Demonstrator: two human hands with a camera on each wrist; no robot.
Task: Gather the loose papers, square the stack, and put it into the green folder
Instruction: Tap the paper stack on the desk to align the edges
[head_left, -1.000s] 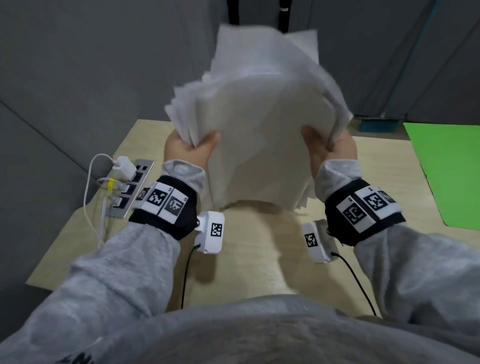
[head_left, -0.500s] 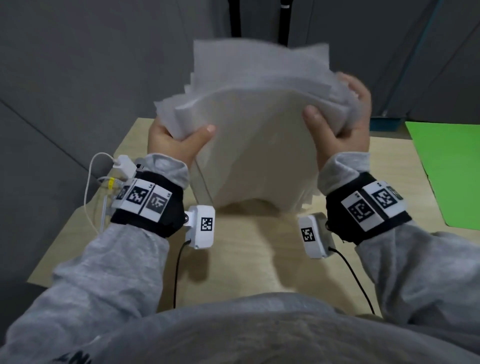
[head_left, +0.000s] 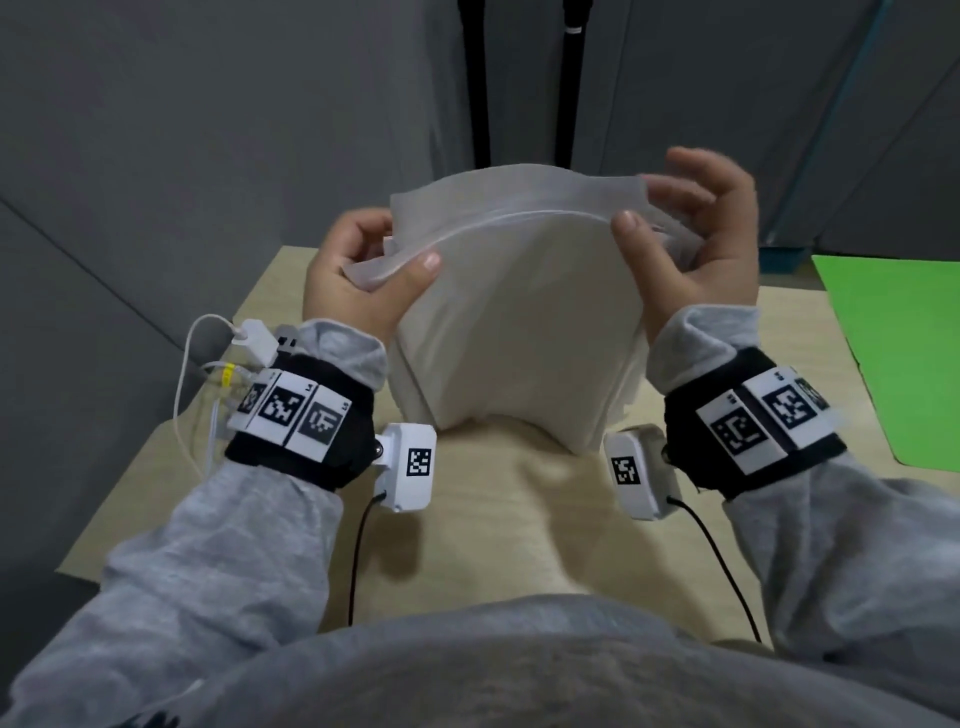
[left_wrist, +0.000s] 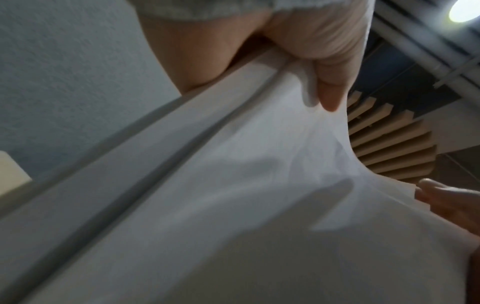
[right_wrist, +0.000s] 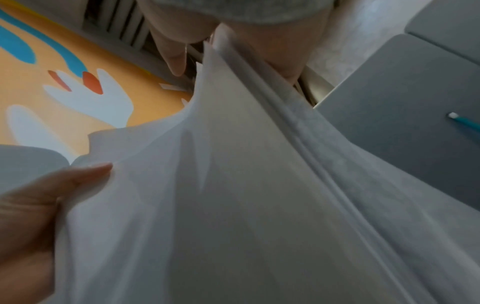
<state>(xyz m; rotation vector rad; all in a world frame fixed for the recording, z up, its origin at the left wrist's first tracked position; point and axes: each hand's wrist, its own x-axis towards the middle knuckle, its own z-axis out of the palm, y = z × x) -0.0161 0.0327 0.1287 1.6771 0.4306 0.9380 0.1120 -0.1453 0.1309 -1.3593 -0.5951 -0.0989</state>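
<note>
Left hand (head_left: 363, 280) grips the left edge of the paper stack (head_left: 519, 322), thumb on the near face, fingers curled behind; right hand (head_left: 691, 249) holds the right edge, thumb pressed to the near face, fingers loosely bent behind the sheets; stack stands upright, bowed toward the camera, bottom edge resting on the worktop (head_left: 493, 519) near its middle; top edges not flush, some sheets splayed at the left; worktop is pale wood, set against grey partition walls (head_left: 208, 130); a power strip with white chargers and cables (head_left: 249, 343) sits at its left edge; against half a second ago the stack sits lower and looks tighter, and the right hand's fingers have opened out; green folder (head_left: 904, 353) lies flat at the worktop's right edge, well apart from the stack; whether anything lies inside it cannot be told.
</note>
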